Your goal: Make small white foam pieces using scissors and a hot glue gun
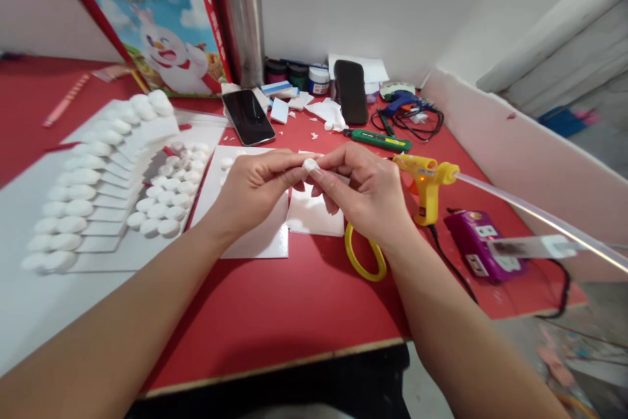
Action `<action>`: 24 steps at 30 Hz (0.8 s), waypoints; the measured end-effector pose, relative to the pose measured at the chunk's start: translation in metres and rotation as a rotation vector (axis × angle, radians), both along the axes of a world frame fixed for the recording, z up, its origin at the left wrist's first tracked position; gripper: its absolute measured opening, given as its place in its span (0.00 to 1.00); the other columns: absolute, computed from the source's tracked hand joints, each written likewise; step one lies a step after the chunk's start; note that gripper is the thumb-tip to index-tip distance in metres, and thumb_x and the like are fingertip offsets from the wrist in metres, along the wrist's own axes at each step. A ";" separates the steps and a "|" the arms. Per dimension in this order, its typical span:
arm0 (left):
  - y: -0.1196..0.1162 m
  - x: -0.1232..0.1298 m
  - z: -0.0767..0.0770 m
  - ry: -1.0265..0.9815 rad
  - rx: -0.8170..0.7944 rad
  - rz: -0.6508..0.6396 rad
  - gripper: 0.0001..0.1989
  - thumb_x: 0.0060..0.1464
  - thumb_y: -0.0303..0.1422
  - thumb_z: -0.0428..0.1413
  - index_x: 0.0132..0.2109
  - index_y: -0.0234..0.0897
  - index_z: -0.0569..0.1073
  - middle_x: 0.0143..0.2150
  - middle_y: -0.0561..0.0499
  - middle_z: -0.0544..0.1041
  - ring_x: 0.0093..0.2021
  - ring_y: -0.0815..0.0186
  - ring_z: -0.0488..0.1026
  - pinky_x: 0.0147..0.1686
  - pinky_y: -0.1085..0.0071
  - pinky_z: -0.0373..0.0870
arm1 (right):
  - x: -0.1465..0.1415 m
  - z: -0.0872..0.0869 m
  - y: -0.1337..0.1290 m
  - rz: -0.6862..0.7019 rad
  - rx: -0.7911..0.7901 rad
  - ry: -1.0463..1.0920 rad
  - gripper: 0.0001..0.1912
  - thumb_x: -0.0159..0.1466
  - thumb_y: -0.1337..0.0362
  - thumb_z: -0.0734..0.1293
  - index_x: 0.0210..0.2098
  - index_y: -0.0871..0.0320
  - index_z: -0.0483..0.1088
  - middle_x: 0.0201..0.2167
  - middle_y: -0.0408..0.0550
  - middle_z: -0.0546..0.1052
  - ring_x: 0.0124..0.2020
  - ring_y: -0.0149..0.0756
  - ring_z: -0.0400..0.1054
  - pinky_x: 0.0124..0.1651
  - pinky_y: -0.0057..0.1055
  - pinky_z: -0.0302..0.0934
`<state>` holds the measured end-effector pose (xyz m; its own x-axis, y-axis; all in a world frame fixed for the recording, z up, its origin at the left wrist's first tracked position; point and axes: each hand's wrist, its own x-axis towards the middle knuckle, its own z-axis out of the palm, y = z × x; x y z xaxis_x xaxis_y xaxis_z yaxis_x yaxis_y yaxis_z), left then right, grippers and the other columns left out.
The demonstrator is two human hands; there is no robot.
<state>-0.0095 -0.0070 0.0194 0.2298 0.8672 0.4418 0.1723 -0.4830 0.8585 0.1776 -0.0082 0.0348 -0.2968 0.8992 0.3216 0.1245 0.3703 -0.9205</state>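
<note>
Above the red table, my left hand and my right hand meet, thumbs and forefingers closed on one small white rounded piece. Its material looks like clay or foam, but I cannot tell which. Under my left hand lies a white board bearing a few small white pieces. A smaller white sheet is beneath my fingers. To the left, several small white discs sit in rows, beside larger white ovals lined up along white card strips.
A yellow glue gun with a clear stick stands right of my hand, near a yellow loop and a purple box. Behind are two phones, a green tool, paint jars, a steel bottle and a printed bag.
</note>
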 end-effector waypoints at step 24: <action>0.000 0.008 -0.006 -0.145 -0.175 0.121 0.06 0.61 0.33 0.62 0.40 0.38 0.84 0.31 0.51 0.81 0.33 0.66 0.75 0.36 0.70 0.74 | -0.002 0.007 0.005 0.056 -0.457 0.106 0.19 0.68 0.47 0.70 0.36 0.58 0.70 0.28 0.47 0.81 0.21 0.31 0.74 0.23 0.27 0.69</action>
